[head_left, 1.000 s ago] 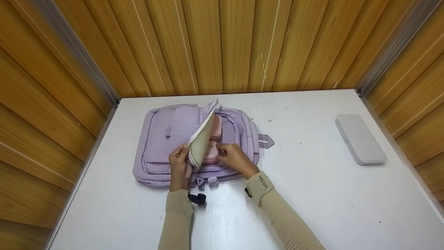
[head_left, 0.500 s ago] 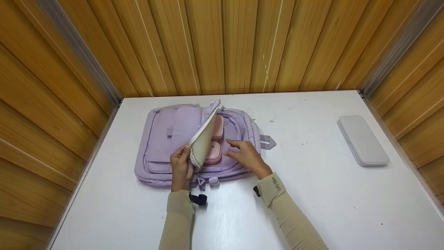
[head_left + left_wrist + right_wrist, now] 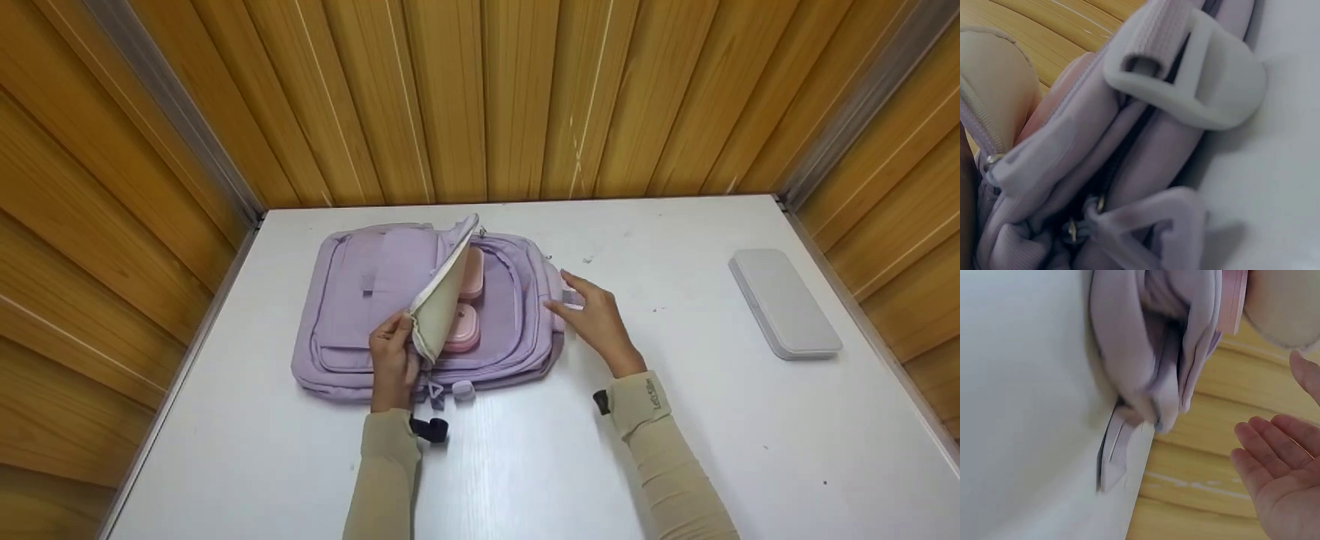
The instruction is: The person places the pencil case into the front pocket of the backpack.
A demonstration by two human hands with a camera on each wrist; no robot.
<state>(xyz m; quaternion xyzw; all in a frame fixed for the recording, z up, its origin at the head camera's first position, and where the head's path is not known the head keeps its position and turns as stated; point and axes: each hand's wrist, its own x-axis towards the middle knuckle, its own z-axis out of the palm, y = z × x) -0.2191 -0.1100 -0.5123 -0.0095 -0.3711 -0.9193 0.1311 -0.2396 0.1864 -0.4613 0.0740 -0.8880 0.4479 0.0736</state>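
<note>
A lilac backpack (image 3: 345, 300) lies flat on the white table. My left hand (image 3: 391, 352) pinches the edge of its raised front flap (image 3: 437, 311), whose pale lining shows. Partly hidden behind the flap, a pink case (image 3: 472, 274) and a second pink case (image 3: 464, 330) lie in the opened pocket. My right hand (image 3: 600, 322) hovers by the bag's right end, near the strap loop (image 3: 571, 298). Its fingers are spread and hold nothing; in the right wrist view the palm (image 3: 1292, 495) is bare. The left wrist view shows a white strap buckle (image 3: 1202, 84) and a triangular zipper pull (image 3: 1151, 225).
A light grey rectangular case (image 3: 784, 304) lies at the right of the white table (image 3: 510, 465). Wood-patterned panels (image 3: 517, 97) stand behind the table and along both sides.
My right hand has let go of the nearer pink case and moved right, out of the pocket to the bag's right end. My left hand keeps holding the flap up.
</note>
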